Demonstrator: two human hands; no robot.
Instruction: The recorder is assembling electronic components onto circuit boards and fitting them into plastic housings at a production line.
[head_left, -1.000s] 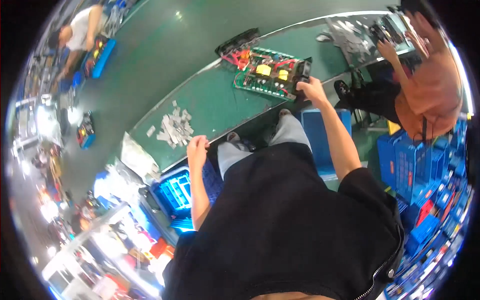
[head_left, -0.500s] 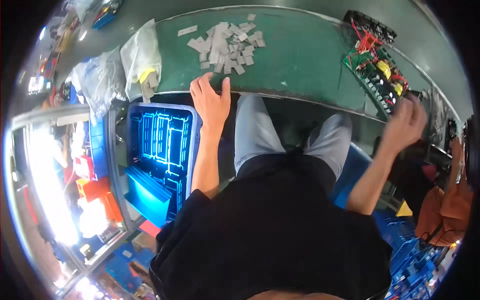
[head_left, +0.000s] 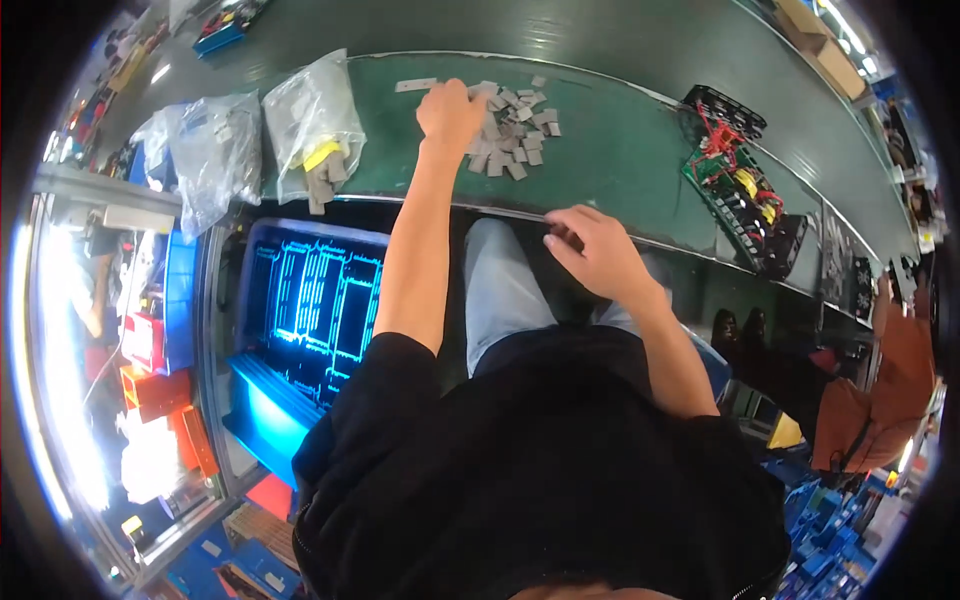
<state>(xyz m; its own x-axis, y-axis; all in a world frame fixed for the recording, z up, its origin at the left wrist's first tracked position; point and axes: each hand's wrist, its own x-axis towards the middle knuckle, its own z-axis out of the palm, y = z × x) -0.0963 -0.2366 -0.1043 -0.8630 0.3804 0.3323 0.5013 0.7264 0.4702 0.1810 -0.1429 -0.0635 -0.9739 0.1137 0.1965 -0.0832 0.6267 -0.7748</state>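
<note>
A loose pile of small flat grey rectangular pieces (head_left: 520, 130) lies on the green mat (head_left: 600, 180). At the pile's left edge my left hand (head_left: 450, 112) reaches down with bent fingers drawn together. Its fingertips are hidden, so what they grip, if anything, does not show. My right hand (head_left: 600, 250) hovers by the near edge of the table, thumb apart from loosely bent fingers, holding nothing visible. One longer grey strip (head_left: 415, 85) lies apart, just left of my left hand.
To the left are clear plastic bags (head_left: 315, 120), one with grey pieces at its mouth. A green circuit board (head_left: 735, 195) with red wires lies at the right. Below the table's left side stands a blue-lit tray (head_left: 262, 235) with a blue bin (head_left: 265, 410).
My left hand has moved forward from the table edge onto the pile. My right hand has come left from the circuit board toward the middle. The view has shifted slightly.
</note>
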